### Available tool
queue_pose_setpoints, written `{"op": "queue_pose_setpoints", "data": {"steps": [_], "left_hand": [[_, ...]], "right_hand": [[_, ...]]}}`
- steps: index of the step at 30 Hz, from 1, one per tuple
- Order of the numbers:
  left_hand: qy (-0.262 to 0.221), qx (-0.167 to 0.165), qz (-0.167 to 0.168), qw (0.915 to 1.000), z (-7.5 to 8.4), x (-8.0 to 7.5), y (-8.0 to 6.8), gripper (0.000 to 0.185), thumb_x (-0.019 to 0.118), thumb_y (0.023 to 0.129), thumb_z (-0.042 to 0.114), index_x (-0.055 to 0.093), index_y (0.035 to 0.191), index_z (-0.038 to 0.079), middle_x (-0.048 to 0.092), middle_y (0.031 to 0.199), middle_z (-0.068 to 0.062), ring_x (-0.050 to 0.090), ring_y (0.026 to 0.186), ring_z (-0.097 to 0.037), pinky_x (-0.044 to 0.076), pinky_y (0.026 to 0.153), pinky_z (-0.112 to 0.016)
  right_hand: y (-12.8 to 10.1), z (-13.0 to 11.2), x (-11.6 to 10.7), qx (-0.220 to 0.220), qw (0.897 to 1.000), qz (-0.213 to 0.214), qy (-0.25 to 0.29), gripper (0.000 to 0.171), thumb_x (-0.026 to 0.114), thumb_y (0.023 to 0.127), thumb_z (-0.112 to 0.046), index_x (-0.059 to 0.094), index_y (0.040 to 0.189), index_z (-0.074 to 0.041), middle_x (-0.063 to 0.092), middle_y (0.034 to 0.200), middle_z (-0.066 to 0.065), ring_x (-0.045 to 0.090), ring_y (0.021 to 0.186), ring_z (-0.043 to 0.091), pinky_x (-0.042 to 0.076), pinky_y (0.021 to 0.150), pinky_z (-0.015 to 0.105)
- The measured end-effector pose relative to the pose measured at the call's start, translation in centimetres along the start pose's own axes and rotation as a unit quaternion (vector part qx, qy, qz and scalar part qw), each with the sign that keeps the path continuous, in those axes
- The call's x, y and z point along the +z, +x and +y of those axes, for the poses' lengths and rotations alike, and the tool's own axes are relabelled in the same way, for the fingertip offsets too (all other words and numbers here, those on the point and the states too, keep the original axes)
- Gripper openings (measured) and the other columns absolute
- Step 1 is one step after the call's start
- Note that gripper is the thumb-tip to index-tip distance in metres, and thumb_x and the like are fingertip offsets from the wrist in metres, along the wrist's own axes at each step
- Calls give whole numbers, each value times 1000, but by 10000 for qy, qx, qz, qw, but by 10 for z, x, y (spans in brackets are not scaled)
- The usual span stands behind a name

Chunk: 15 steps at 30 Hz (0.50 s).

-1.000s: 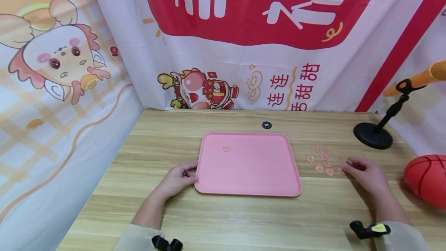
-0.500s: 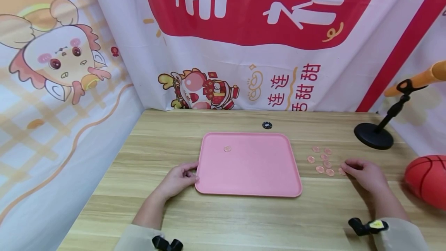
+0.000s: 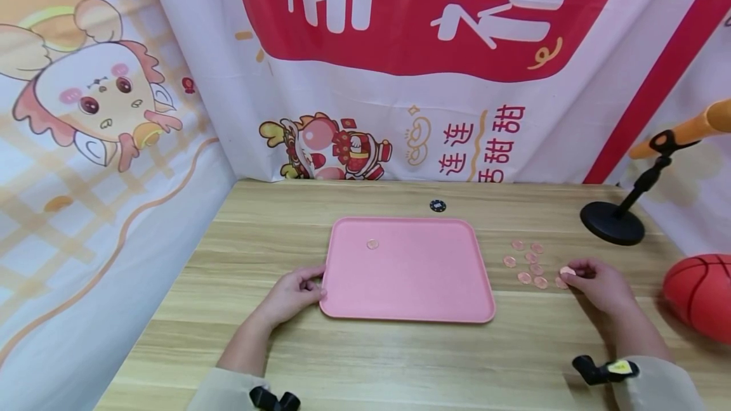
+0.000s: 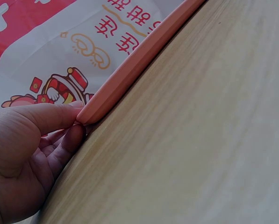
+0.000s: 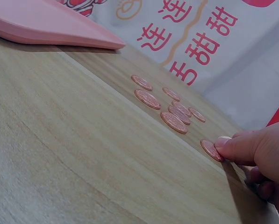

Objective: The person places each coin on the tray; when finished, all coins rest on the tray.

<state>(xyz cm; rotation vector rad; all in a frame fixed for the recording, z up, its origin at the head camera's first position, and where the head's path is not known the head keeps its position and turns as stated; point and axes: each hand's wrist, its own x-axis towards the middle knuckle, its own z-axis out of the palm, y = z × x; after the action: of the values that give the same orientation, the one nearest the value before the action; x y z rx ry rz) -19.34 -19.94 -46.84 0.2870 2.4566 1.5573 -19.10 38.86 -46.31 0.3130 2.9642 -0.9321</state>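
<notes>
On the left, I have the left hand [image 3: 294,295] pinching the edge of the pink tray [image 3: 411,281], where one coin [image 3: 372,244] lies. Past the loose coins [image 3: 524,278], my right hand [image 3: 599,285] pinches a pale coin [image 3: 567,270] beside another; I'd lift it firmly without dragging its neighbour.
</notes>
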Motion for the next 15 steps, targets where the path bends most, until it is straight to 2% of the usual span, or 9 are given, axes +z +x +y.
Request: {"op": "queue_pose_setpoints", "data": {"steps": [9, 15], "left_hand": [[18, -31, 8, 10000, 1, 0, 0, 56, 72, 87, 12, 53, 137, -3, 60, 102, -14, 55, 84, -12, 48, 71, -19], [59, -3, 3, 10000, -1, 0, 1, 55, 72, 87, 12, 53, 137, -3, 60, 103, -14, 56, 84, -11, 48, 71, -18]], "right_hand": [[-3, -2, 1, 107, 9995, 144, 256, 53, 57, 97, -43, 57, 118, 5, 62, 101, 20, 54, 86, 22, 38, 69, 29], [-4, -9, -1, 460, 9963, 19, 732, 61, 53, 97, -48, 54, 133, 2, 60, 121, 24, 52, 84, 8, 45, 66, 24]]}}
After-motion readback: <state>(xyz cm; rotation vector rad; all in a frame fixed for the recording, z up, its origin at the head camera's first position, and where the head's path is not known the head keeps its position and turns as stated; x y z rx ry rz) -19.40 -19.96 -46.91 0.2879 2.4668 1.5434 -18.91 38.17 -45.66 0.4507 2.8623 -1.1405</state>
